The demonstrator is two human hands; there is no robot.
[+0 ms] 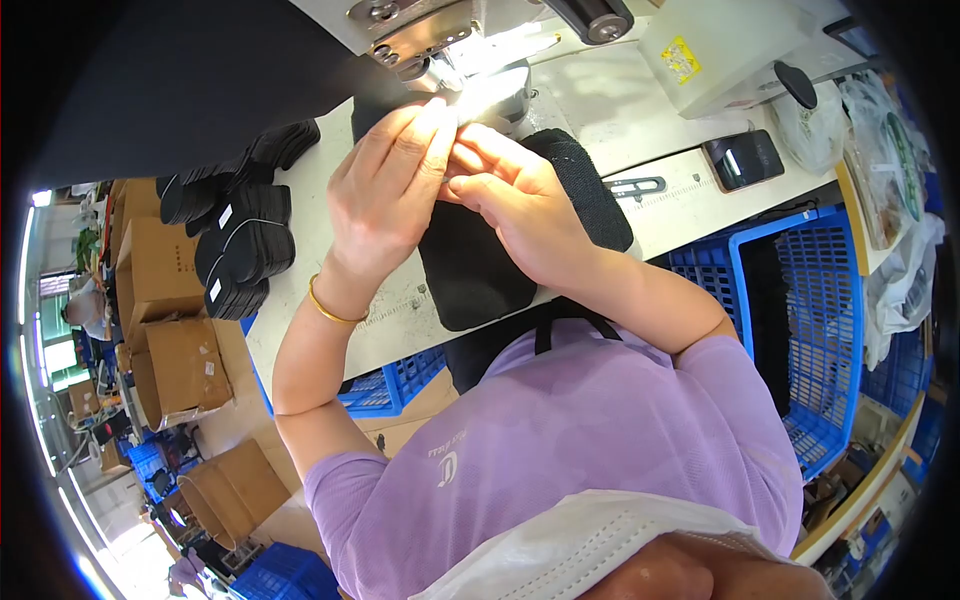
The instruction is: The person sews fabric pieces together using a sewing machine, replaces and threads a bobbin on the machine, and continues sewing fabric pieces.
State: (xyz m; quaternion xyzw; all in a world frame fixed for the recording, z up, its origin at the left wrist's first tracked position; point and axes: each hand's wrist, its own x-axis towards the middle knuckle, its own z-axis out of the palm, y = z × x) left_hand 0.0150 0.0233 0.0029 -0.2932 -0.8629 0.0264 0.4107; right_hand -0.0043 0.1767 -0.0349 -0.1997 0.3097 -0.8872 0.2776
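Observation:
My left hand (385, 195), with a gold bracelet (335, 302) at its wrist, is raised to the sewing machine's needle area (435, 75). Its fingertips are pinched together there. Against them my right hand (520, 195) brings its bent fingers and thumb, also closed. Whatever is between the fingertips is too small or hidden to make out. Beneath both hands lies a black fabric piece (475, 270) on the white table, partly covered by them. A black textured pad (585, 190) sits just right of my right hand.
Stacks of black cut pieces (245, 245) stand on the table's left. A phone (745, 160) and a small thread snipper (635, 187) lie to the right. Blue crates (820, 330) stand below the right edge. Cardboard boxes (185, 370) are on the left floor.

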